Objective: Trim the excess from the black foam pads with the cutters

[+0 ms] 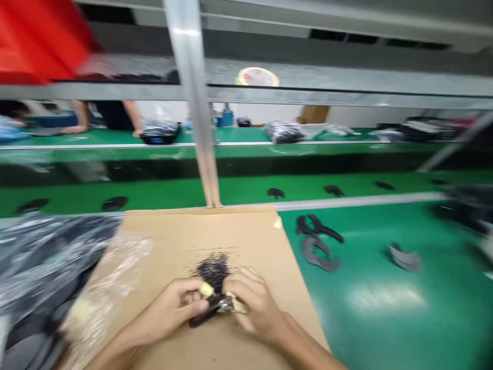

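Observation:
My left hand (185,303) is closed around a dark curved black part (202,316), with yellow tape or a finger cover on a fingertip. My right hand (250,300) grips what look like small nippers (224,305), with a shiny metal head and a pale handle loop. The metal head meets the black part between the hands; the exact contact is blurred. Just beyond the fingers, a pile of small black scraps (213,268) lies on the cardboard sheet (165,231).
Loose black curved parts (319,252) lie on the green table to the right, with another (404,258) farther over. Plastic-wrapped parts (50,257) crowd the left. A metal post (192,92) rises ahead. More black pieces (114,203) rest on the green belt; a person (111,114) stands beyond.

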Demonstrator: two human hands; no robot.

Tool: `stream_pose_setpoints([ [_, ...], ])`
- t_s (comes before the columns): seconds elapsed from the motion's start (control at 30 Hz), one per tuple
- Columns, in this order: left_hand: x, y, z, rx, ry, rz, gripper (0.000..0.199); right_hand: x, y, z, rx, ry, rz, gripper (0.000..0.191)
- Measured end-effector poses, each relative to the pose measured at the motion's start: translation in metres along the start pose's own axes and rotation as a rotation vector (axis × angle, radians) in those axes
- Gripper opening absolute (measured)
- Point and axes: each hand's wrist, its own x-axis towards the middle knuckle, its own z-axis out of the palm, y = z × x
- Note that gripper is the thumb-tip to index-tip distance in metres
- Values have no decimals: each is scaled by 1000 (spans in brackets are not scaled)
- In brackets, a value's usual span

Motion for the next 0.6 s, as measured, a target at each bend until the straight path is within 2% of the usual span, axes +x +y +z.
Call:
stream_pose_setpoints([
  [0.07,5,21,-18,122,-4,85,40,4,8,-5,-63,37,-26,23],
  [0.17,19,54,-56,511,169,236,27,8,23,-8,-152,114,-72,31],
  [0.2,27,62,-70,674,226,235,23,9,27,-8,-172,132,-87,30],
  [0.27,49,73,-99,962,313,102,19,10,34,-7,-200,150,-92,24],
  [0.37,94,75,-140,1058,436,-20,15,9,37,-3,-218,162,-88,18],
  [0.43,122,72,-160,1076,494,-76,15,9,37,-1,-223,168,-94,19],
  [0.5,143,66,-171,1083,527,-129,19,10,36,1,-229,172,-95,21],
  [0.6,161,54,-174,1079,530,-204,28,12,33,1,-236,171,-76,22],
])
